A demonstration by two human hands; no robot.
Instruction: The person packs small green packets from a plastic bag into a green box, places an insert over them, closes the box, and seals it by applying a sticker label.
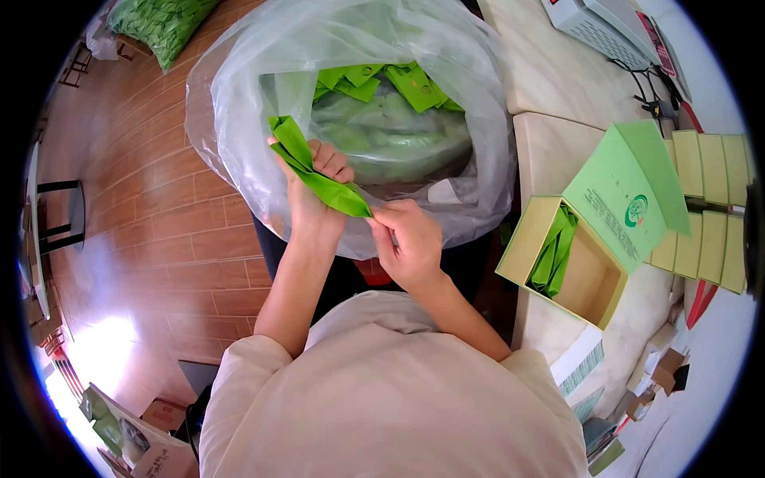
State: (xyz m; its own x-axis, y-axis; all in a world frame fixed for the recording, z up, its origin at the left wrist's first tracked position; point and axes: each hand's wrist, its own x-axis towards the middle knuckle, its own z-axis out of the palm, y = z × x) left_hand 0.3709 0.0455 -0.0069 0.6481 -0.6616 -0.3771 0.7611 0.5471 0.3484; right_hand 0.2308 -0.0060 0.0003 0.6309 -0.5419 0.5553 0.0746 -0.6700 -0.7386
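Observation:
My left hand (304, 191) is closed round a bright green foil packet (327, 187), possibly more than one, held slanting over the near rim of a large clear plastic bag (239, 119). The thumb and fingers of my right hand (408, 239) pinch the packet's lower right end. Inside the bag, loose green packets (414, 86) lie on top of a clear inner bag (382, 151) with green contents. To the right stands an open gift box (594, 279) with a pale green printed lid (625, 191). Several green packets (554, 251) fill its left part.
Gold-coloured boxes (693, 247) stand in rows behind the open box on the pale marble surface (550, 151). A grey machine (598, 32) with cables sits at the back right. Another bag of green packets (163, 24) lies at the far left above the wood-look floor (159, 199).

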